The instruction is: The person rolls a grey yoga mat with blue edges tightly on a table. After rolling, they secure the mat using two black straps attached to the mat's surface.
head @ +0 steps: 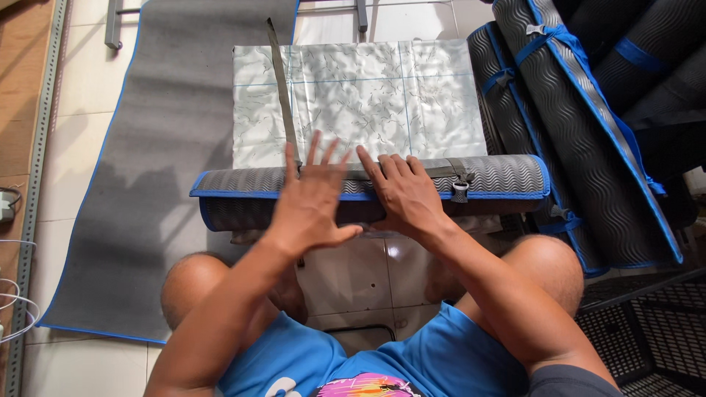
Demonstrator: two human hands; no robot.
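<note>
Head view, looking down past a blue shirt [412, 360] and two bare knees onto a tiled floor [346, 279]. A partly rolled mat [500, 176], grey with a wavy ribbed outer face and blue edging, lies crosswise just beyond the knees, near the middle of the scene. Its unrolled part, a silvery foil-like sheet [368, 95] with thin blue lines, stretches away toward the far side.

The left hand [312, 202] hovers over the roll's near-left part, fingers spread and straight, palm facing down; it grasps nothing, and whether it touches the roll cannot be told. The right hand [404, 191] lies flat on top of the roll just beside the left one, fingers extended and pressing on the ribbed surface, not closed around anything.

A grey strap [282, 88] runs from the far side across the foil sheet to the roll, and a strap section with a buckle [460, 189] lies on the roll just right of the right hand.

To the left, a flat grey mat [147, 169] with blue edging covers the floor. To the right, several rolled mats [581, 132] bound with blue straps are stacked close together.
</note>
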